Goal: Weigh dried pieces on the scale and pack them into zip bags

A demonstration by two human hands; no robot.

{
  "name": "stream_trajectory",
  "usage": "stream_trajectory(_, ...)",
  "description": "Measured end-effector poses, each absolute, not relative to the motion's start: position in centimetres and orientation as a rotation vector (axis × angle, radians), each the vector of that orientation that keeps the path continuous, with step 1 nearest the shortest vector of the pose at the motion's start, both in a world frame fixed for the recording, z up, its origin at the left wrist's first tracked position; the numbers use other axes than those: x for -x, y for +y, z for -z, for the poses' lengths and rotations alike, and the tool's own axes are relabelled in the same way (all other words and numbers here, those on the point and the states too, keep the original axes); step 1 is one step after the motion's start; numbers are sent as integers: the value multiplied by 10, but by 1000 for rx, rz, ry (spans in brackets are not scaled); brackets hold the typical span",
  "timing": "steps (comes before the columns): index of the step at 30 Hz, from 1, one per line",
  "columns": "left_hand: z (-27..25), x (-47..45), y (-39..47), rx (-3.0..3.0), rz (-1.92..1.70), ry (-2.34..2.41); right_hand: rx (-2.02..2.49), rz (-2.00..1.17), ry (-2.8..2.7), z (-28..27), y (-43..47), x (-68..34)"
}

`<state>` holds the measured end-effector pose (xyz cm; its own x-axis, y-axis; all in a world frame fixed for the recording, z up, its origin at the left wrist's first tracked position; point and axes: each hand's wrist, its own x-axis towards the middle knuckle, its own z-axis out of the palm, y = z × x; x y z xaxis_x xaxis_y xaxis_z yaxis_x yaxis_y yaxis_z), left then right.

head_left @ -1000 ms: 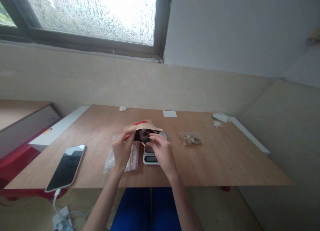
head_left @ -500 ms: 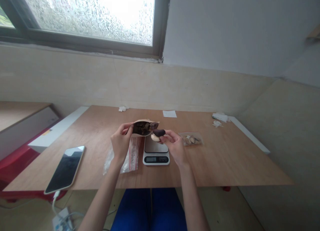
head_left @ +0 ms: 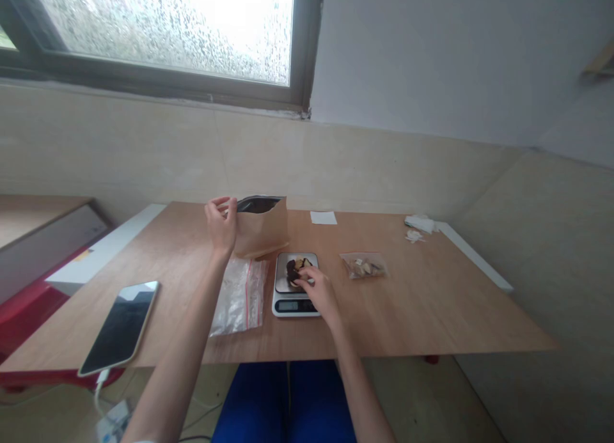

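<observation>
My left hand [head_left: 222, 228] pinches the left edge of a brown kraft paper bag [head_left: 263, 233], which stands with its mouth open and shows a dark lining. On the kitchen scale [head_left: 296, 307] lies a small heap of dried mushrooms [head_left: 292, 269], dark brown with cream-coloured parts. Above the scale plate, my right hand [head_left: 320, 292] has its fingertips closed around pieces at the heap's near right side. Left of the scale a clear zip bag [head_left: 238, 297] with a red strip lies flat. Figures on the scale's display are too small to read.
To the right lies a small clear bag [head_left: 364, 266] holding brownish pieces. A phone [head_left: 119, 328] with a charging cable rests near the left front edge. White paper [head_left: 323, 218] and crumpled tissues [head_left: 422, 224] are at the back of the wooden table [head_left: 432, 315].
My right hand has come down from the bag's mouth to the scale plate with mushrooms. The bag, tilted before, now stands upright further back, my left hand still at its edge.
</observation>
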<state>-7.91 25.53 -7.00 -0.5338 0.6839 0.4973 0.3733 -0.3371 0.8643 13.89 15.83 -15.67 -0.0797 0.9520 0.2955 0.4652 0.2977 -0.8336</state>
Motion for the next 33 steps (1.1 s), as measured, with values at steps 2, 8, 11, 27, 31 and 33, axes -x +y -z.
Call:
stream_trajectory(2, 74, 83, 261, -1439, -1983, 1677, 1310, -610, -1759, 160, 160, -136)
stream_trajectory(8, 100, 71, 226, -1695, -2114, 1947, 1316, -568, -1769, 158, 153, -139)
stream_trajectory(11, 126, 49, 192, -1877, -2034, 1837, 1325, -584, -1748, 154, 150, -141)
stream_trajectory(27, 201, 8, 154, -2160, -1048, 1387, 1419, -329, -1331, 171, 144, -156)
stream_trajectory(31, 206, 6, 151, -2152, -1112, 1347, 1430, -423, -1197, 182, 135, -163)
stream_trajectory(33, 207, 6, 150, -2138, -1141, 1320, 1452, -503, -1195, 187, 131, -165)
